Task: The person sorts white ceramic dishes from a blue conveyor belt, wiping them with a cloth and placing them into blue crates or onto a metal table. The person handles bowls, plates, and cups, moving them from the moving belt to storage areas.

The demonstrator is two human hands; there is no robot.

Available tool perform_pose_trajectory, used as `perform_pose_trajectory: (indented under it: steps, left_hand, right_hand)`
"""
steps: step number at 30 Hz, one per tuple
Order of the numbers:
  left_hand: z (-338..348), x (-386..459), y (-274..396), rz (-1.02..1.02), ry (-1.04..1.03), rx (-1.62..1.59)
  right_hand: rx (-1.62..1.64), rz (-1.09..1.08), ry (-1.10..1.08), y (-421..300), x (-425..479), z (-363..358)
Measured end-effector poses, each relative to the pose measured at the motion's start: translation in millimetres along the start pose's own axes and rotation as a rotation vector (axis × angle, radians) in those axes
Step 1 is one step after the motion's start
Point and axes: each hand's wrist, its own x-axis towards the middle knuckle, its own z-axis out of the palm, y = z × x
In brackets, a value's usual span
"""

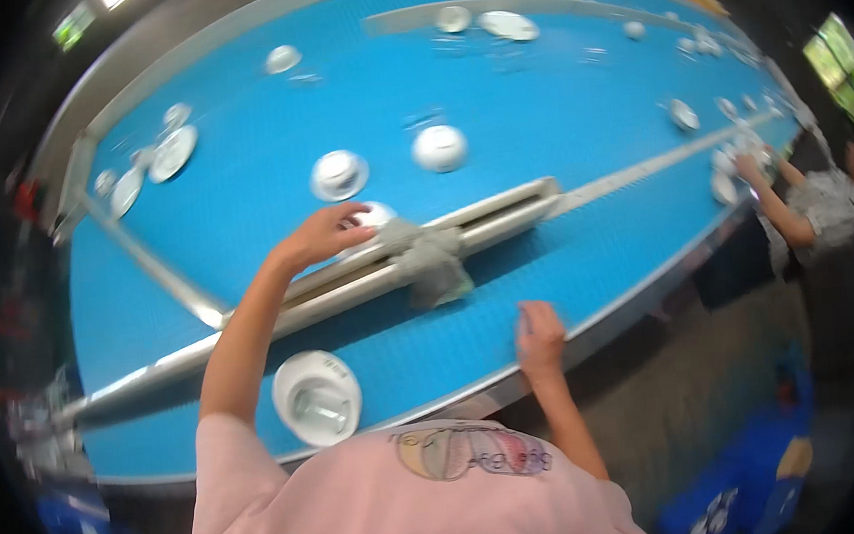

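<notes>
My left hand [330, 235] reaches across a pale rail [324, 298], its thumb and fingers spread over a white bowl [378, 214]. The hand partly hides this bowl, and I cannot tell whether it grips it. Close to the near metal edge of the blue belt [405, 374], my right hand [541, 333] hovers with curled fingers and nothing visible in them. A grey cloth [430, 263] hangs over the rail right of my left hand. Before me on the left, a white oval plate [284, 387] carries a clear glass or plastic dish [321, 407].
Beyond the rail lie a white bowl on a saucer [339, 176], an upturned bowl [439, 148] and several plates [173, 154], partly blurred. A slanted divider [156, 262] meets the rail at left. Another person's arm [772, 202] handles dishes at right. Blue crates [744, 468] stand below.
</notes>
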Motion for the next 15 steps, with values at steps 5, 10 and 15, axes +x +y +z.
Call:
perform_pose_trajectory:
  steps: [5, 10, 15]
  left_hand:
    - [19.8, -27.1, 5.4, 0.142, 0.306, 0.089]
    - [28.0, -123.0, 11.0, 0.252, 0.79, 0.217]
    - [37.6, -249.1, -61.4, -0.265, 1.183, 0.155]
  right_hand:
    - [0.07, 0.014, -0.042, -15.7, 12.1, 2.1]
    - [0.049, 0.04, 0.027, -14.5, 8.6, -6.8]
    - [0.05, 0.038, -0.013, -17.7, 11.4, -4.7]
